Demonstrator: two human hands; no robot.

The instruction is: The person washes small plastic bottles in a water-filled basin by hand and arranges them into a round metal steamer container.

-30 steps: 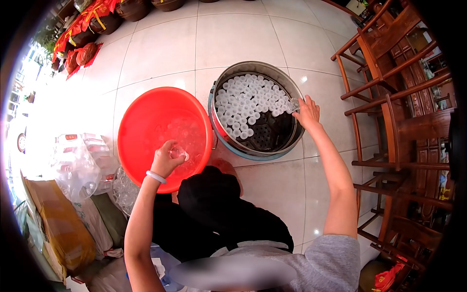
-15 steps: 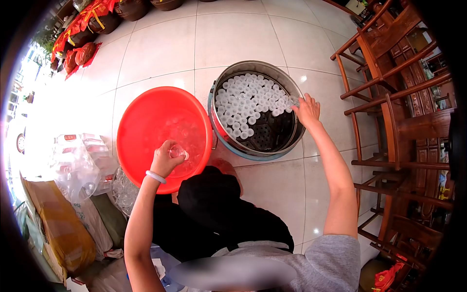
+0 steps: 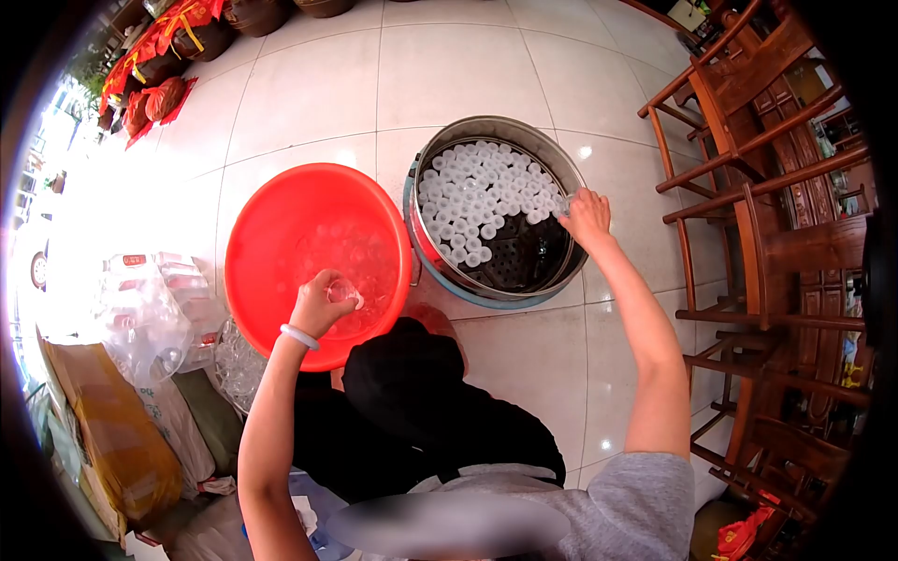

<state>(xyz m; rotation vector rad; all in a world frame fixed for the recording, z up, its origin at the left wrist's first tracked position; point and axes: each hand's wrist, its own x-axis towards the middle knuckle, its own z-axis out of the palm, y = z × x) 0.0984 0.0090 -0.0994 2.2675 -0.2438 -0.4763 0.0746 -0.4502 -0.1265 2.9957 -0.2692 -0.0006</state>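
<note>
the right hand, gripping a clear cup, has edged inward at the steel steamer's three o'clock, unreleased, while the left hand grips a second cup.

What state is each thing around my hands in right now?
Left hand: fingers closed on a clear cup.
Right hand: fingers closed on another cup.
Basin: uncovered, clear things inside, too blurred to tell.
Pot: uncovered, floor partly bare.
Pot's cups: crowded together.
Bracelet: worn.
</note>
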